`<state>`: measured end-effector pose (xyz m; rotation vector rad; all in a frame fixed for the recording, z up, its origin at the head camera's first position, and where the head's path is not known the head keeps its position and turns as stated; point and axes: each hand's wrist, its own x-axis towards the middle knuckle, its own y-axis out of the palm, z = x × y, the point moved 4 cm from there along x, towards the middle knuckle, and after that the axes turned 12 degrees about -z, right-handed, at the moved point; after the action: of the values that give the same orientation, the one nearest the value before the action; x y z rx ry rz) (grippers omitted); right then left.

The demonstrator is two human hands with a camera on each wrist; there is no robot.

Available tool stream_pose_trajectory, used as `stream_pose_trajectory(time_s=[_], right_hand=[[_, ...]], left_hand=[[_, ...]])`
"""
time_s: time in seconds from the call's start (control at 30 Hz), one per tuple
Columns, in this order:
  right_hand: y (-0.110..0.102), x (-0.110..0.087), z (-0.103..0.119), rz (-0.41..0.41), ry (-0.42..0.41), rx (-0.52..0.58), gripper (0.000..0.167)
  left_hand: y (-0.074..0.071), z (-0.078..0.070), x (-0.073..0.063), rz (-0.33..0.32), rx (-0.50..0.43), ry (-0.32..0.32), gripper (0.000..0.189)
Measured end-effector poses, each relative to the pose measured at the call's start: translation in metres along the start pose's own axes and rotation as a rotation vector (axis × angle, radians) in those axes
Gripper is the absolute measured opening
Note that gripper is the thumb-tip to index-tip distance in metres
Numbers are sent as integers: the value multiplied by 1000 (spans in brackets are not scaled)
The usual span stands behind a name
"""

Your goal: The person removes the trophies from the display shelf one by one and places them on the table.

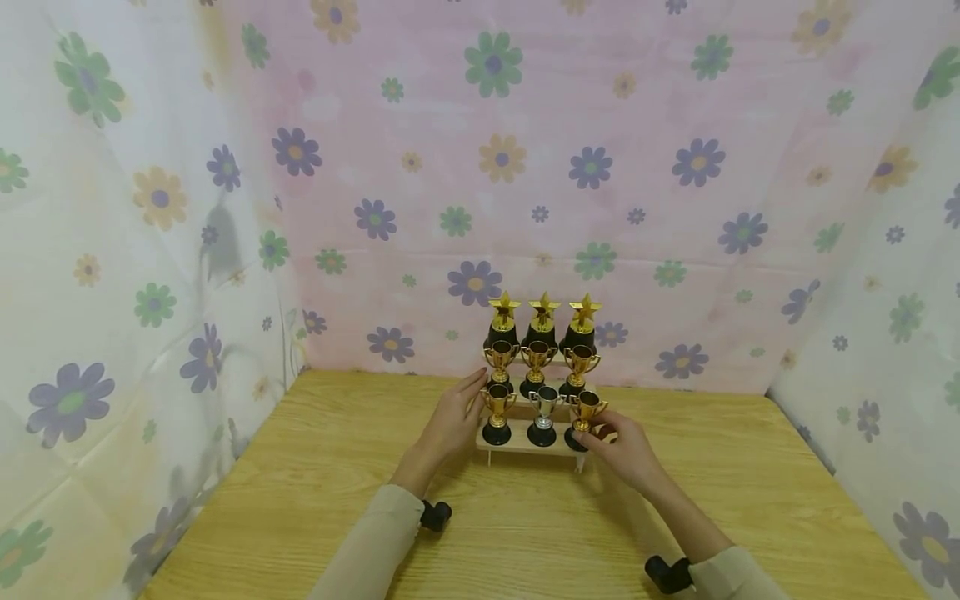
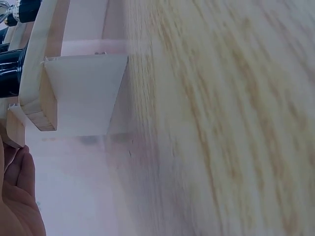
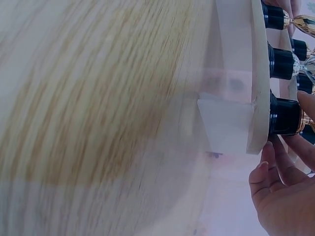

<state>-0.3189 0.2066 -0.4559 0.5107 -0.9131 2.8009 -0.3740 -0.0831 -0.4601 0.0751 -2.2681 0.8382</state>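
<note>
We're seeing the right hand gripping the gold, two-handled cup trophy with the black round base, thumb on the near side of the base and fingers wrapping behind it. That trophy is standing upright at the right end of the bottom tier of the pale wooden stepped stand with white supports; its base is touching the board or nearly so, we can't tell which.

The left hand is holding nothing: fingers extending, relaxed, along the stand's left end, fingertips reaching the end of a board above the lowest one. We're not certain whether they're actually touching the wood.

Also on the bottom tier: a silver two-handled cup with a black base is standing in the middle, and another gold cup with a black base is standing at the left. Three gold cups are lining up on the middle tier; three gold star trophies on black bases are lining up on top.

The stand is resting on the light wood-grain desk, well toward the back. Behind it, a pink flower-print cloth is hanging. Beige sleeves are covering both forearms, and a small black device is sitting at the left wrist.
</note>
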Motion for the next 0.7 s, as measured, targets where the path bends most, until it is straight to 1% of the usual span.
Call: stream_pose_trajectory(time_s=[0.13,0.4,0.7], right_hand=[[1,0,0,-2,7,3,26],[0,2,-1,-6,-6,-2,25],[0,1,1,5,-29,-9,17]], left_hand=[[0,0,0,-7,-16,1,42],[0,2,1,2,-55,-30,42],[1,4,2,6,-44,-25,41]])
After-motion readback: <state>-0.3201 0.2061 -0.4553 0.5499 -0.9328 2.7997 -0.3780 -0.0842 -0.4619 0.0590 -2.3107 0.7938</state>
